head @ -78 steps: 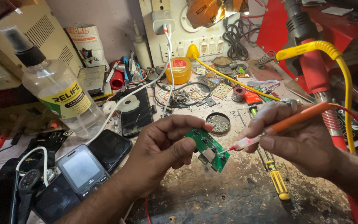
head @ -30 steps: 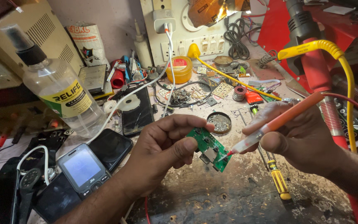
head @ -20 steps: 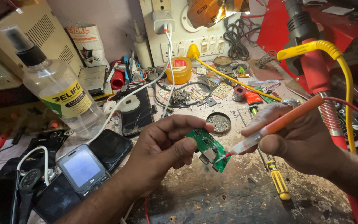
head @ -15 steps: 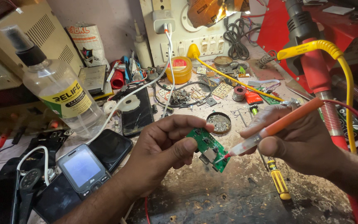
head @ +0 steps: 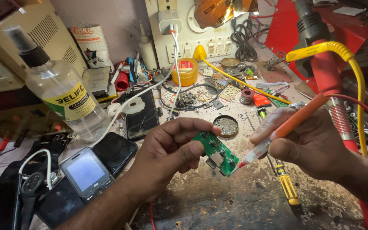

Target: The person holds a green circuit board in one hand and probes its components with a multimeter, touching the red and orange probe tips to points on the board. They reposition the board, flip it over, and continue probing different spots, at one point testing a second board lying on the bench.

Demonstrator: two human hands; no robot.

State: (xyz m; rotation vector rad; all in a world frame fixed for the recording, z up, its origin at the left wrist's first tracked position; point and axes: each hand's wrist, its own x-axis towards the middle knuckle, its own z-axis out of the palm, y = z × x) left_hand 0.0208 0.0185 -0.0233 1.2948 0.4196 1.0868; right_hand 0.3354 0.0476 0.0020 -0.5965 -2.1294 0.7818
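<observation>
Still, both hands (head: 167, 149) hold the probe (head: 277, 136) on the green board (head: 216, 151).

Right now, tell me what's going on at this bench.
A person is working on a small green circuit board, pinched in the left hand above a scarred workbench. The right hand holds an orange probe like a pen, its tip touching the board's lower edge. Phones, a clear spray bottle and a yellow-handled screwdriver lie around.
</observation>
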